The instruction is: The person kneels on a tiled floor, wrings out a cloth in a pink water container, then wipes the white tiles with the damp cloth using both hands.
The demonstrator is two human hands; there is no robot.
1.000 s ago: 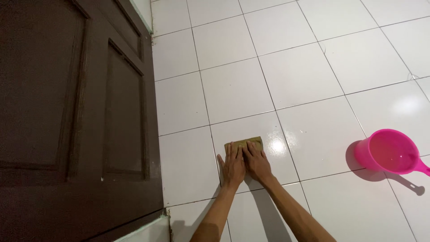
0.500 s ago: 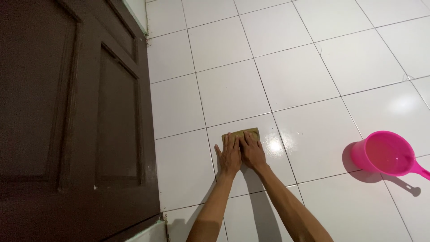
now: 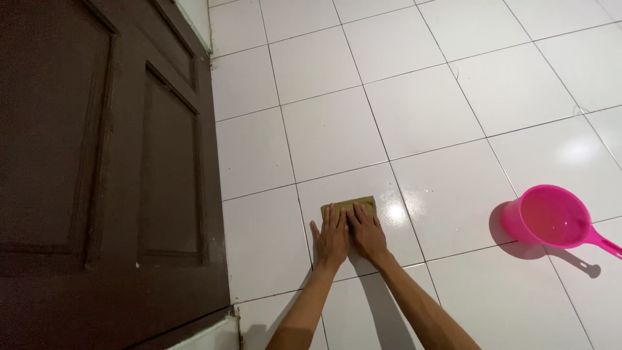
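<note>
My two bare arms reach out in front of me, down to the floor. My left hand point(image 3: 332, 237) lies flat with its fingers spread out. My right hand point(image 3: 368, 233) lies flat just beside it, and the two hands touch along their sides. Both hands press down on a small folded cloth of a yellow-brown colour point(image 3: 350, 205). My fingers are stretched out on top of it, not curled around it, so I am pushing on it and not gripping it. Only the far edge of the cloth peeks out past my fingertips.

The cloth lies on the shiny white tiled floor point(image 3: 427, 104), on the tile right in front of me. A bright spot of light shines on the same tile, just to the right of the cloth.

Off to my right, well apart from my hands, a round pink plastic water scoop with a handle point(image 3: 551, 217) stands on the floor. Its handle points away to the right, and it throws a dark shadow on the tiles. A little water seems to sit inside it.

On my left a big dark brown wooden door with sunken panels point(image 3: 97, 162) stands. Its bottom edge meets the floor near my left arm. Farther away there are more white tiles with thin dark lines between them.
</note>
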